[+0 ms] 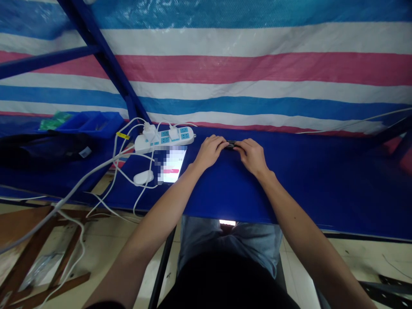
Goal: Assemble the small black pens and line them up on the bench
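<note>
My left hand (210, 150) and my right hand (252, 155) rest side by side on the blue table (305, 184), knuckles up and fingers curled. Between their fingertips sits a small dark object (231, 145), pinched from both sides. It is too small to identify. Both forearms reach in from the bottom of the view.
To the left of my hands lie a lit phone (172, 168), a white power strip (164, 139) with plugs and white cables, and a white adapter (143, 177). Blue bins (93, 122) and a black bag (41, 148) stand at far left. A striped tarp (257, 68) hangs behind.
</note>
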`<state>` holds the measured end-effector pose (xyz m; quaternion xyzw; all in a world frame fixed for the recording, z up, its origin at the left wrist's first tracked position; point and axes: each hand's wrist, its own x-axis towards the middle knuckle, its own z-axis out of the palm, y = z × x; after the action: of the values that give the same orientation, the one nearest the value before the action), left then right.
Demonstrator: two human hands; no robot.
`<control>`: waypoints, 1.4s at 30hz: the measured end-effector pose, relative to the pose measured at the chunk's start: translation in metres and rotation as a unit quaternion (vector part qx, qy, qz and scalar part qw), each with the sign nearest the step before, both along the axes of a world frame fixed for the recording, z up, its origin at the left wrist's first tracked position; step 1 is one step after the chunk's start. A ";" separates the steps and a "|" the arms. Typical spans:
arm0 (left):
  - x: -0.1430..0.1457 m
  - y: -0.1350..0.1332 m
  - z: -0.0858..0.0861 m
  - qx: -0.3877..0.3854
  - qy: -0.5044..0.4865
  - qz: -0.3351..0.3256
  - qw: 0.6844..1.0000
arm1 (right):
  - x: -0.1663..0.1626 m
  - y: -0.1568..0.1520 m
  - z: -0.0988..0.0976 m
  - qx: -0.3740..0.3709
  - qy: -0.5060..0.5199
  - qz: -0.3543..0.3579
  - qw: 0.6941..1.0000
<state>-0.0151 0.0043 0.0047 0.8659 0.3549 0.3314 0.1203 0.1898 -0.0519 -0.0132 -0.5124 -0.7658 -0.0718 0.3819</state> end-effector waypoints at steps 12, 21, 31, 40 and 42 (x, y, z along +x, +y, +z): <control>-0.001 0.002 -0.001 0.008 -0.006 -0.020 1.000 | -0.001 0.000 0.000 -0.003 0.016 0.005 1.000; -0.001 0.002 -0.002 0.006 -0.025 -0.022 0.999 | 0.000 0.000 -0.002 -0.016 0.029 0.009 0.999; -0.001 0.002 -0.001 0.005 -0.008 -0.017 1.000 | 0.001 0.001 -0.003 -0.019 0.034 0.012 0.999; 0.000 0.000 -0.001 -0.003 -0.020 -0.009 1.000 | 0.000 0.001 -0.003 -0.020 0.042 -0.003 0.999; 0.000 0.000 -0.001 -0.001 -0.012 -0.012 1.000 | 0.000 0.001 -0.003 -0.022 0.038 0.001 0.999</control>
<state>-0.0149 0.0047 0.0042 0.8657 0.3436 0.3403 0.1294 0.1901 -0.0509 -0.0160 -0.5221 -0.7526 -0.0350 0.3997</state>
